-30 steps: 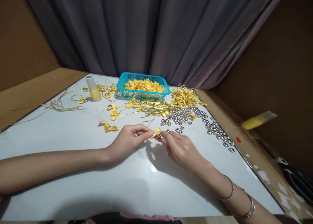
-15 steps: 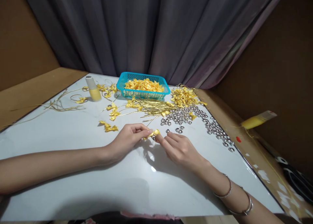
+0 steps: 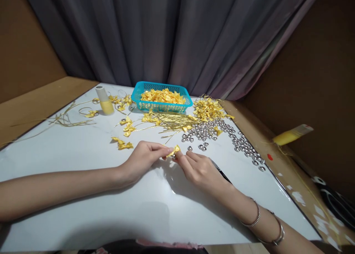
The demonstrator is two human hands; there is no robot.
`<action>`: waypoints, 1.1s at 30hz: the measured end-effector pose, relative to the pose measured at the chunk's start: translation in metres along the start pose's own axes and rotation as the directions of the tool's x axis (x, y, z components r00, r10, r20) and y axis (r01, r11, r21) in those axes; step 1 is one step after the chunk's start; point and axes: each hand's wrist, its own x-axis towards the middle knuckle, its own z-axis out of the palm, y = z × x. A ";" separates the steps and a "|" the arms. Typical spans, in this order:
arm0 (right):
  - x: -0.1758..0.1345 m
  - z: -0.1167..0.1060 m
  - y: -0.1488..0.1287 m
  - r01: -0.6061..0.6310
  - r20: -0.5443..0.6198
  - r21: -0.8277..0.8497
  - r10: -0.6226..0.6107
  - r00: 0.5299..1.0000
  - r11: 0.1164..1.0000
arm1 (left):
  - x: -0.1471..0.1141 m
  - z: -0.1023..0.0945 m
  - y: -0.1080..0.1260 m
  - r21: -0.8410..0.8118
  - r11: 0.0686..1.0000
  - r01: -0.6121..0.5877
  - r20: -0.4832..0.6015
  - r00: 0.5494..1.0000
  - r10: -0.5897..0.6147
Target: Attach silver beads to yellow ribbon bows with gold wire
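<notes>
A small yellow ribbon bow (image 3: pixel 175 149) is pinched between the thumb and fingers of my left hand (image 3: pixel 144 158), near the middle of the table. Just under the bow a small silver bead (image 3: pixel 174 156) shows. My right hand (image 3: pixel 200 171) has its index fingertip and thumb closed at the bow's right side, its other fingers curled. Behind that hand a slim tool with a black handle (image 3: pixel 223 174) partly shows; whether it lies on the table or is held, I cannot tell. A few silver beads (image 3: pixel 203 146) lie just beyond my right fingers.
A blue basket (image 3: pixel 161 106) of yellow bows stands at the back. Before it lie gold cords (image 3: pixel 174 120), a bow pile (image 3: pixel 208 109) and many silver beads (image 3: pixel 203 130). A glue bottle (image 3: pixel 105 102) stands left; another yellow bottle (image 3: pixel 292 134) is at right.
The bow has tilted up a little between my fingertips. My right hand has shifted slightly left with its fingers more curled, and the black-handled tool now shows behind it.
</notes>
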 end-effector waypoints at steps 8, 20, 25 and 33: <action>0.002 0.002 -0.002 -0.542 0.325 0.580 0.438 0.838 0.608 | 0.002 -0.001 -0.001 0.022 1.000 -0.015 -0.004 1.000 0.015; 0.001 -0.003 0.000 -0.556 0.304 0.622 0.484 0.820 0.551 | 0.002 -0.003 0.000 0.010 0.998 -0.064 -0.004 0.998 0.064; -0.004 0.003 0.000 -0.294 0.084 0.298 0.282 0.956 0.908 | 0.000 -0.003 0.000 -0.035 0.999 -0.036 0.010 0.999 0.036; -0.003 -0.001 0.008 -0.010 0.007 0.010 0.010 1.000 1.000 | 0.002 -0.001 -0.001 -0.108 0.990 0.086 0.024 0.996 -0.084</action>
